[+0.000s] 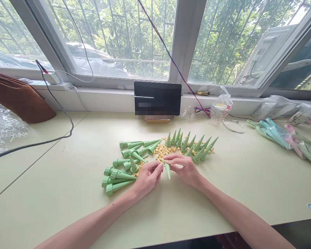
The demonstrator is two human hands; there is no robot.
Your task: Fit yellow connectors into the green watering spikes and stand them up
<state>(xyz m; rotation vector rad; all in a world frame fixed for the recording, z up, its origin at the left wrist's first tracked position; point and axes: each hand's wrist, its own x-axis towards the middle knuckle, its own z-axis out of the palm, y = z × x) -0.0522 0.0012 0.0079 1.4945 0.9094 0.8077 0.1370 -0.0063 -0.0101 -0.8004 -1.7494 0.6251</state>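
Between my hands a green plastic spike point(167, 171) points its tip down toward me. My right hand point(185, 168) pinches it near its wide end. My left hand point(149, 175) is closed, thumb against fingers, right beside that end; whatever it may hold is hidden. Just beyond my fingers lies a loose pile of small yellow plastic pieces point(163, 150). More green spikes point(119, 174) lie on their sides at the left, with one point(133, 165) standing point up among them. Several others point(197, 147) stand point up behind my right hand.
A dark-screened tablet point(157, 98) leans on a stand point(157, 121) by the window. To its right are a bagged cup point(220, 111) and a coiled white cable point(233, 126). Bagged coloured items point(277, 133) lie far right. A black cable point(52, 140) crosses the table's left side.
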